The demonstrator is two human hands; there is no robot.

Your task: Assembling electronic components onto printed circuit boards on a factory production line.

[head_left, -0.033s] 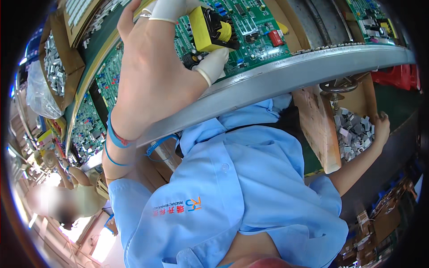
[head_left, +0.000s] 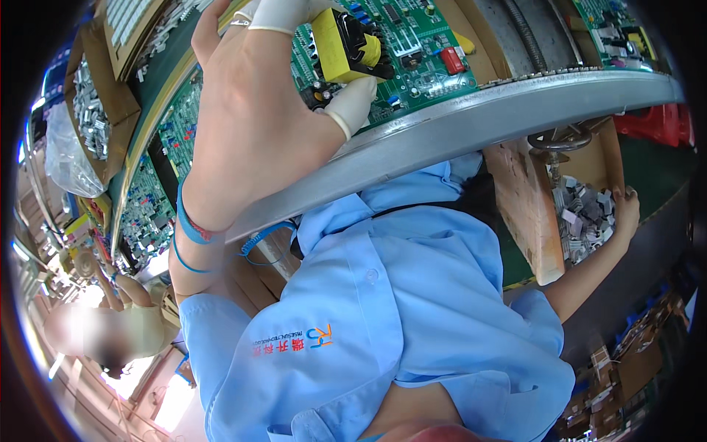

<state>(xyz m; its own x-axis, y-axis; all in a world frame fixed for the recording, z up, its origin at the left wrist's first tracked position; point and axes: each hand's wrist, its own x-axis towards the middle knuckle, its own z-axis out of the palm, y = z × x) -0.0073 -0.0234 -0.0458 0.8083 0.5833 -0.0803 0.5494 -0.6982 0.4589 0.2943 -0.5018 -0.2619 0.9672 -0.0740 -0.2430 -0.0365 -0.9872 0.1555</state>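
My left hand [head_left: 258, 110], in pale finger cots, reaches over a green circuit board [head_left: 434, 88]. Its thumb and a finger close around a yellow and black transformer [head_left: 335, 48]; the thumb tip touches the transformer's lower end. Other fingertips are cut off or hidden at the upper edge. Beside the thumb are small black round components. A blue wrist strap circles that wrist. On the far right, my right hand [head_left: 627, 214] is at a cardboard box holding small silver metal parts [head_left: 582, 217]; its fingers are mostly hidden.
A curved grey metal rail [head_left: 442, 118] runs between my body and the board. More boards [head_left: 143, 210] line the left. An open box of metal parts [head_left: 90, 110] stands there beside a clear plastic bag [head_left: 68, 151]. A person [head_left: 110, 328] is at lower left; red bins [head_left: 655, 127] are at right.
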